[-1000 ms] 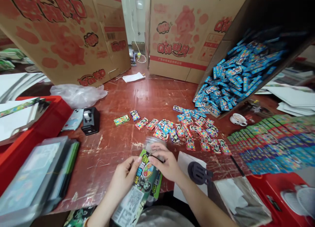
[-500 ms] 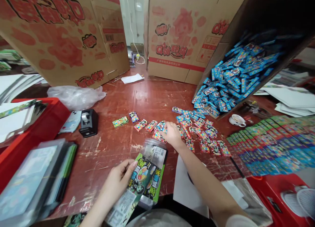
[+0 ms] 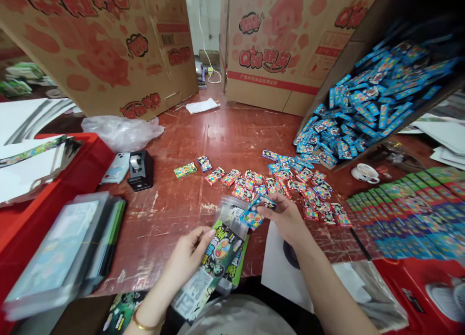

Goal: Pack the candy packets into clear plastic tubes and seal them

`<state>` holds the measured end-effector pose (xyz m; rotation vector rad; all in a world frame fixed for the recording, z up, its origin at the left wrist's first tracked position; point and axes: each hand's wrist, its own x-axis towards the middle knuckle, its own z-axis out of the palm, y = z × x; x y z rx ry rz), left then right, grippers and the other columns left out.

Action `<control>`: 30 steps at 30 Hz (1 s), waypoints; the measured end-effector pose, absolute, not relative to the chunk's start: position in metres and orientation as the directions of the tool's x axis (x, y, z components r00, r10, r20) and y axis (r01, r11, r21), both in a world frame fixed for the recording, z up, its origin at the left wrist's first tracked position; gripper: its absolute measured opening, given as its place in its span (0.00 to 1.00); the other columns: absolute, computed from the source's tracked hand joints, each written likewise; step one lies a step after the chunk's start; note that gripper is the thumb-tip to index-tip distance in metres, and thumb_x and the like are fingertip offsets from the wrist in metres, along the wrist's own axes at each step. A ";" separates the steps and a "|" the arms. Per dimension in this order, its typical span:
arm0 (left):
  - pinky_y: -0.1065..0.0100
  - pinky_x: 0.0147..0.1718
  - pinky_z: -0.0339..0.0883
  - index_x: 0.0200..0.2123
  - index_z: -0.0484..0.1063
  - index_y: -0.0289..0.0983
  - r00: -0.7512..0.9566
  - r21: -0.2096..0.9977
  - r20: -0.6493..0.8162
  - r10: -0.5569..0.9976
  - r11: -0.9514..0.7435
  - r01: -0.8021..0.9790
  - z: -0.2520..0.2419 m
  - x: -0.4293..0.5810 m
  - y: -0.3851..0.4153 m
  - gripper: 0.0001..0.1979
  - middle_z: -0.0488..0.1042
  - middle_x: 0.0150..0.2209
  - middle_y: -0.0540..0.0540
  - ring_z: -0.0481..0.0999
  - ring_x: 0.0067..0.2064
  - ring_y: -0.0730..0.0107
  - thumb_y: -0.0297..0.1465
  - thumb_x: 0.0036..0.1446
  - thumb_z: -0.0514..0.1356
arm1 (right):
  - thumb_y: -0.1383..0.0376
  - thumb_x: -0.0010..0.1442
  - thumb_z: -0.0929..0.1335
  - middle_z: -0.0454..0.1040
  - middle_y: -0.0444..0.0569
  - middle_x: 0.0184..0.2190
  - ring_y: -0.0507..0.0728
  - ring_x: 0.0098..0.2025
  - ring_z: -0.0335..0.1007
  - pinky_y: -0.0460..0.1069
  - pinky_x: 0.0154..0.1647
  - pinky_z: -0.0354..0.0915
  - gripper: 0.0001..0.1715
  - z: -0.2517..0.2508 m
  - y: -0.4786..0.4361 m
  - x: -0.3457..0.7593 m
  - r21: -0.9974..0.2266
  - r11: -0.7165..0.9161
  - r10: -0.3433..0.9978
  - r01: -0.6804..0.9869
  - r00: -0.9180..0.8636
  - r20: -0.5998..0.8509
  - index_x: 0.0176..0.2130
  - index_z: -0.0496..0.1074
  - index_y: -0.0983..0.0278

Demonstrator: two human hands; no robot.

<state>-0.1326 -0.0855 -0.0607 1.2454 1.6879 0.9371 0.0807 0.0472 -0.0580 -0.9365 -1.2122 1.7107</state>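
My left hand [image 3: 187, 257] grips a printed black-and-green card package [image 3: 221, 250] near the table's front edge, thumb on top. Behind it, a clear plastic sleeve or box [image 3: 228, 206] pokes out at its far end; how the two fit together is partly hidden. Just above that, my right hand [image 3: 288, 221] pinches small blue candy packets [image 3: 252, 219] between thumb and fingers. Red candy packets [image 3: 243, 192] lie scattered beyond my hands, along with a green packet [image 3: 185, 170] and a purple packet [image 3: 205, 163] to the left.
A tipped carton of blue packets [image 3: 348, 127] stands at right, beside a white cup [image 3: 364, 173] and rows of coloured packets [image 3: 410, 209]. On the left are a tape dispenser [image 3: 141, 171], a red bin [image 3: 54, 194] and stacked plastic sleeves [image 3: 54, 252]. Tall cartons [image 3: 265, 90] stand behind.
My right hand has lifted blue packets from the scattered pile and drawn them back toward me, over the clear plastic. My left hand still holds the card package. The view has shifted slightly.
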 end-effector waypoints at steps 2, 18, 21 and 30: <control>0.72 0.31 0.63 0.30 0.72 0.37 -0.173 0.909 -0.169 0.970 0.221 0.354 -0.061 -0.126 -0.083 0.15 0.74 0.28 0.50 0.71 0.31 0.67 0.40 0.59 0.53 | 0.61 0.42 0.77 0.74 0.40 0.28 0.52 0.29 0.71 0.48 0.30 0.69 0.18 -0.056 0.047 0.074 -0.932 -0.222 0.946 -0.287 -0.295 -0.135 0.32 0.69 0.59; 0.68 0.34 0.63 0.37 0.64 0.39 -0.346 0.985 -0.143 0.927 0.167 0.041 -0.072 -0.078 -0.094 0.12 0.70 0.32 0.49 0.68 0.32 0.68 0.40 0.63 0.48 | 0.60 0.49 0.73 0.74 0.48 0.48 0.61 0.51 0.69 0.59 0.55 0.63 0.28 -0.066 0.022 0.030 -0.931 -0.118 0.991 -0.347 -0.107 -0.086 0.50 0.72 0.58; 0.67 0.38 0.63 0.39 0.64 0.39 -0.375 0.986 -0.141 0.916 0.165 0.034 -0.073 -0.078 -0.099 0.12 0.72 0.37 0.47 0.69 0.36 0.67 0.40 0.63 0.48 | 0.60 0.48 0.74 0.75 0.48 0.49 0.61 0.51 0.69 0.60 0.55 0.63 0.27 -0.069 0.017 0.029 -0.912 -0.174 0.978 -0.371 -0.170 -0.117 0.49 0.72 0.59; 0.67 0.42 0.64 0.44 0.63 0.39 -0.393 0.992 -0.118 0.912 0.128 0.001 -0.074 -0.080 -0.102 0.11 0.73 0.42 0.46 0.72 0.42 0.67 0.39 0.62 0.51 | 0.64 0.44 0.76 0.78 0.42 0.30 0.53 0.31 0.73 0.47 0.33 0.68 0.18 -0.074 0.008 0.017 -0.905 -0.236 0.934 -0.355 -0.340 -0.110 0.35 0.71 0.59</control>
